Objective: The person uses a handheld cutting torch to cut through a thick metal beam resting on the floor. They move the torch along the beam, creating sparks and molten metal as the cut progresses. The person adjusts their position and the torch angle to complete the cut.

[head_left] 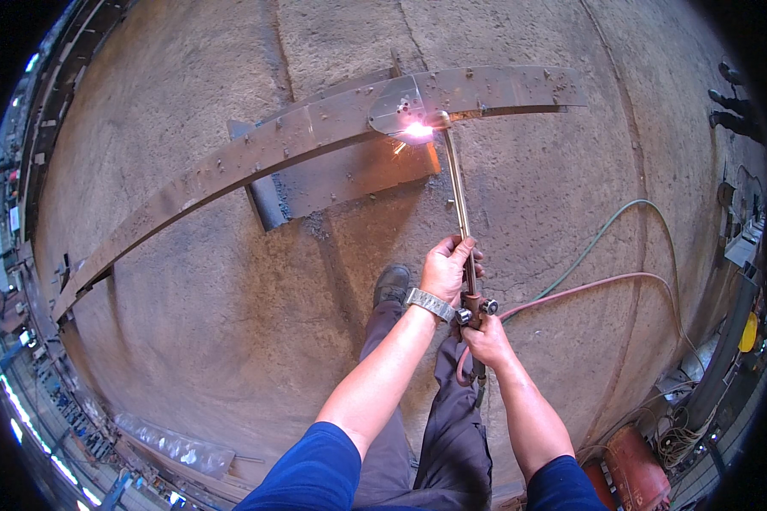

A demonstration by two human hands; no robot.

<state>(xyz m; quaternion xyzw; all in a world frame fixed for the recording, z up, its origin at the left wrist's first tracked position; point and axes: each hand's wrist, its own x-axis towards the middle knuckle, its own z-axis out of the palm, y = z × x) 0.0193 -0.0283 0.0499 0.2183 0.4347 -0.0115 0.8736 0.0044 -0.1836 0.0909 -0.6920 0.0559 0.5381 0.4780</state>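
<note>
A long cutting torch (458,183) is in both of my hands. My left hand (447,271) wraps round its metal tubes partway along. Lower down, my right hand (488,341) grips the handle beside the valve knobs (488,307). The torch head glows with a bright pink-white flame (418,130) and orange sparks at the edge of a long curved steel beam (273,140). A rounded plate (392,109) lies on the beam by the flame. Under the beam sits a steel channel piece (341,179), its right end lit orange.
A green hose (609,220) and a red hose (588,285) trail right from the torch across the concrete floor (213,324). At the lower right are a red cylinder (635,468) and coiled cables (677,443). Another person's legs (735,115) show at the upper right.
</note>
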